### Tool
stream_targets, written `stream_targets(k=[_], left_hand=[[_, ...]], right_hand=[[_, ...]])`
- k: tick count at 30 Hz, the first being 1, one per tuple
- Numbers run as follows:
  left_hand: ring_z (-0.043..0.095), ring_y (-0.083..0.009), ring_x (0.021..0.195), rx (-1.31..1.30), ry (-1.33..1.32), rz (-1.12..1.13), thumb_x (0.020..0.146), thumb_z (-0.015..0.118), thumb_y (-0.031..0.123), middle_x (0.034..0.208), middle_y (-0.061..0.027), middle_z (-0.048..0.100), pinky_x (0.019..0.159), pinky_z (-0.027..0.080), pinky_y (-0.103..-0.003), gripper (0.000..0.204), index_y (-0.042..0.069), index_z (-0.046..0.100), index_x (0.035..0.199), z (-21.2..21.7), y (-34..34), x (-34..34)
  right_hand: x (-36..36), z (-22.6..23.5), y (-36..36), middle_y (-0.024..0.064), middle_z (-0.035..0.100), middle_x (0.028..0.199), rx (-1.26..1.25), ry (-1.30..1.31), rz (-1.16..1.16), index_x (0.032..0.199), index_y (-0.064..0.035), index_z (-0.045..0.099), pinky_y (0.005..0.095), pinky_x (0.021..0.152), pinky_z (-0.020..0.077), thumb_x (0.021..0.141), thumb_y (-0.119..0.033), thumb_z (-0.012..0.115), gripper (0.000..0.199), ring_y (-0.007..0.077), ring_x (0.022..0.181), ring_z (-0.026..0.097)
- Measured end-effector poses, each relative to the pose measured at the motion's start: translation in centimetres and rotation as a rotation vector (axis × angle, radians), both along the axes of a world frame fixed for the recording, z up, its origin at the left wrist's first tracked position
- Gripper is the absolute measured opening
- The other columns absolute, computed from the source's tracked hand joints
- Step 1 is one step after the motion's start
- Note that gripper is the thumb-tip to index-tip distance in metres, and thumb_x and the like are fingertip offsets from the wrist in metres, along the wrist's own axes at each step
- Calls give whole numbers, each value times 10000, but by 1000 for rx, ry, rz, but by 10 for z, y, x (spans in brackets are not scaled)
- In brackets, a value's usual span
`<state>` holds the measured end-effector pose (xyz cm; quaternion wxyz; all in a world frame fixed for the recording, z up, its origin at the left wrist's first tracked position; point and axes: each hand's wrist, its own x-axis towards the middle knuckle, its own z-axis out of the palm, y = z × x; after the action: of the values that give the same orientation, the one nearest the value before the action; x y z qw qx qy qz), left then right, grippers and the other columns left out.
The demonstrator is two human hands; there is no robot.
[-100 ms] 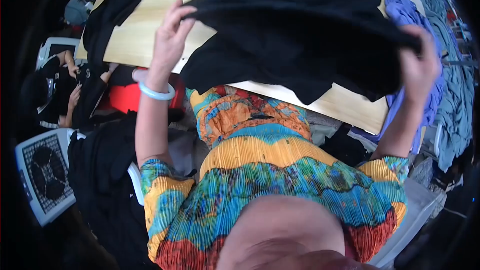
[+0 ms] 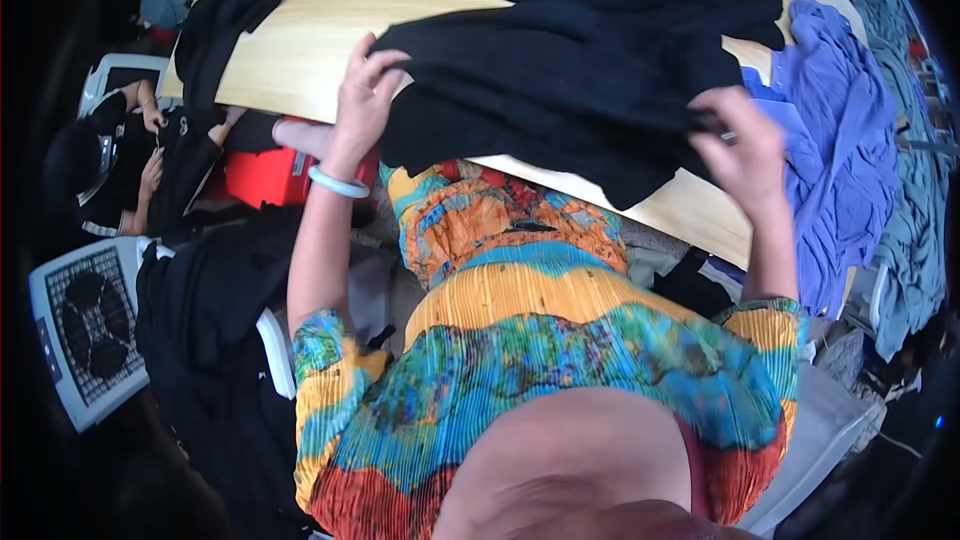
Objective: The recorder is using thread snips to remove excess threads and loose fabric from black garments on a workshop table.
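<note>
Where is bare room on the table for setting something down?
The larger bare patch of table lies between the dark cloth at left and the central black cloth. A narrow strip shows along the near edge, bordering that cloth. Purple garments crowd the right side.

This looks like a garment workshop: black garments (image 2: pixel 540 80) lie spread over a pale wooden table (image 2: pixel 310 50), and another dark piece (image 2: pixel 215 40) drapes across its left edge. Along the right edge, purple cloth (image 2: pixel 840 160) and grey-blue cloth (image 2: pixel 910 240) hang in loose heaps. Past the near left corner, a co-worker's hands (image 2: pixel 151 172) handle dark fabric (image 2: pixel 183 155), with a black pile (image 2: pixel 210 310) nearby.
</note>
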<state>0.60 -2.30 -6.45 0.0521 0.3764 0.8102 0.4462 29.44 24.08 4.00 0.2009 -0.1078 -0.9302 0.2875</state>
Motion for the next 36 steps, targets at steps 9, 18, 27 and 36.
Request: stream_targets(k=[9, 18, 27, 36], left_hand=[[425, -313, 1124, -47, 66, 197, 794, 543, 47, 1171, -214, 452, 918, 348, -339, 177, 45, 591, 964, -47, -28, -21], [578, -236, 796, 157, 166, -267, 749, 567, 3, 845, -119, 585, 728, 451, -299, 136, 0, 579, 884, 42, 77, 118], [581, -329, 768, -353, 67, -509, 674, 673, 128, 813, -171, 594, 669, 474, -377, 449, 7, 484, 1062, 9, 150, 162], [521, -267, 740, 336, 362, -466, 624, 536, -54, 727, -94, 545, 660, 444, -361, 189, 54, 574, 775, 81, 153, 119]], right_hand=[[-13, -62, -50, 41, 545, 784, 23, 34, 123, 810, -97, 519, 316, 505, 473, 662, -88, 633, 188, 234, 615, 579], [24, -70, -7, 66, 590, 897, -206, 106, -303, 994, -42, 587, 219, 694, 450, 726, -83, 656, 279, 124, 761, 569], [116, -106, 46, 137, 581, 887, -31, -243, -558, 1001, -31, 565, 331, 709, 451, 646, -240, 701, 434, 276, 808, 575], [101, -48, 47, 105, 583, 721, 170, 254, -738, 870, -39, 556, 270, 562, 442, 667, -5, 620, 215, 187, 606, 575]])
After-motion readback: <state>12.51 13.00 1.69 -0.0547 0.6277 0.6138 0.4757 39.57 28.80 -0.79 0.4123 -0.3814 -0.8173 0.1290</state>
